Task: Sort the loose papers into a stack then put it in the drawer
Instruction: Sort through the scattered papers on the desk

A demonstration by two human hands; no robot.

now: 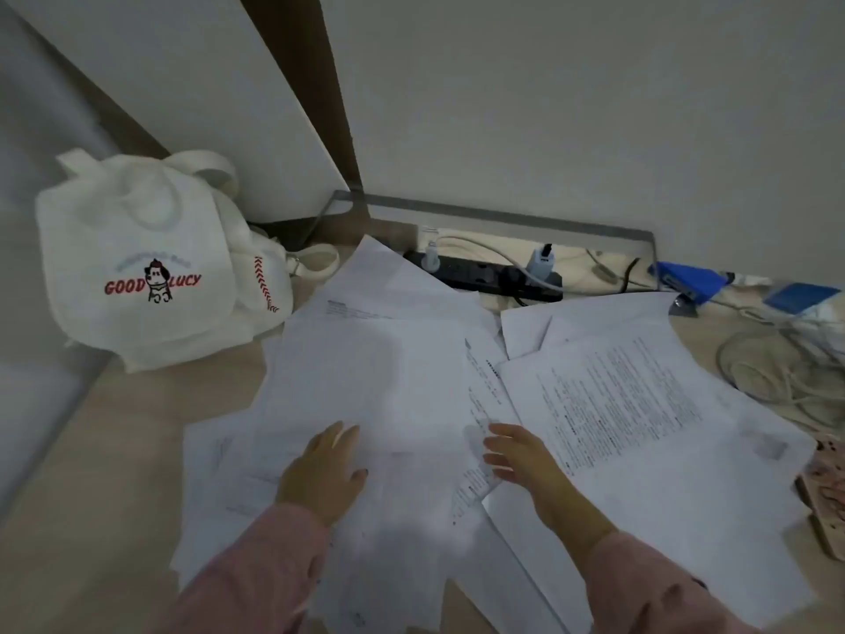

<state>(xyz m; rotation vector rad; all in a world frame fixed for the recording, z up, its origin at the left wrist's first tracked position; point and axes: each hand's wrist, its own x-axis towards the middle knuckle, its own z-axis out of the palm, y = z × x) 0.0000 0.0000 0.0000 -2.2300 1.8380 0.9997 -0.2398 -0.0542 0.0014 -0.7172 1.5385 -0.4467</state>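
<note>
Several loose white papers (379, 382) lie spread and overlapping across the light wooden desk (114, 473). A printed sheet (640, 395) covers the right side. My left hand (327, 469) rests flat on the middle sheets, fingers apart. My right hand (521, 455) lies on the papers beside it, fingers spread over a narrow printed sheet. Neither hand grips anything. Both arms wear pink sleeves. No drawer is in view.
A white canvas bag (151, 263) printed "GOOD LUCY" stands at the back left. A black power strip (484, 274) with plugs lies along the wall. White cables (777, 377) and blue items (690, 279) sit at the right. A patterned object (827, 496) is at the right edge.
</note>
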